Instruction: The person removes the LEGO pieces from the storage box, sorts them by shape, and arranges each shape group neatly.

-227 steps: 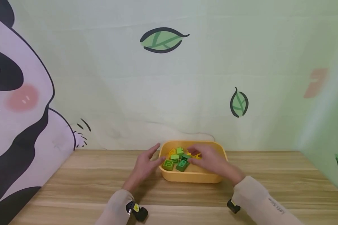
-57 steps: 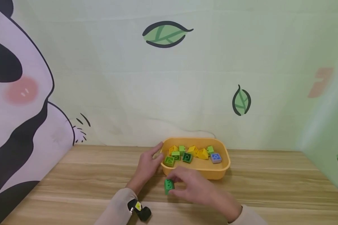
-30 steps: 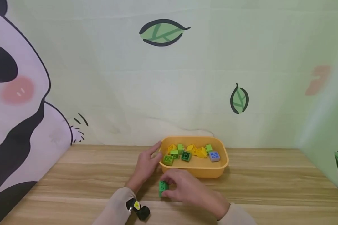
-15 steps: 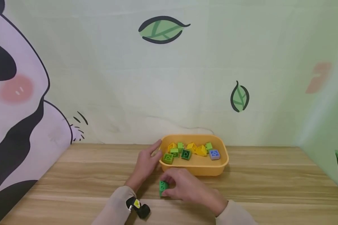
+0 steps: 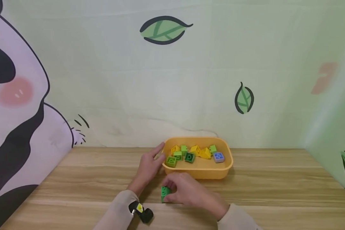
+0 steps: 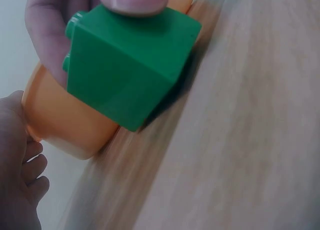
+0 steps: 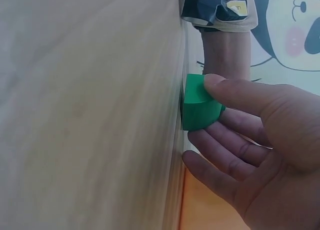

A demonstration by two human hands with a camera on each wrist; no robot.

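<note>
My right hand (image 5: 187, 191) pinches a green toy brick (image 5: 164, 193) between thumb and fingers, right at the tabletop in front of the yellow basket. In the right wrist view the brick (image 7: 199, 104) has its smooth curved side showing, one flat face along the wood. Its studs (image 6: 70, 40) point left in the left wrist view. My left hand (image 5: 148, 166) rests at the basket's left end, thumb and index finger extended against the rim. The yellow basket (image 5: 198, 174) holds several bricks: a dark green brick (image 5: 189, 157), a blue brick (image 5: 218, 157), light green and yellow ones.
The wooden table (image 5: 276, 185) stretches to both sides of the basket. Behind it hangs a light cloth backdrop (image 5: 189, 89) printed with a panda and leaves. A small black camera (image 5: 143, 214) is strapped to the left wrist.
Earlier my right hand was among the bricks inside the basket. It has since brought the green brick out to the table in front, then shifted slightly left. The left hand stays put.
</note>
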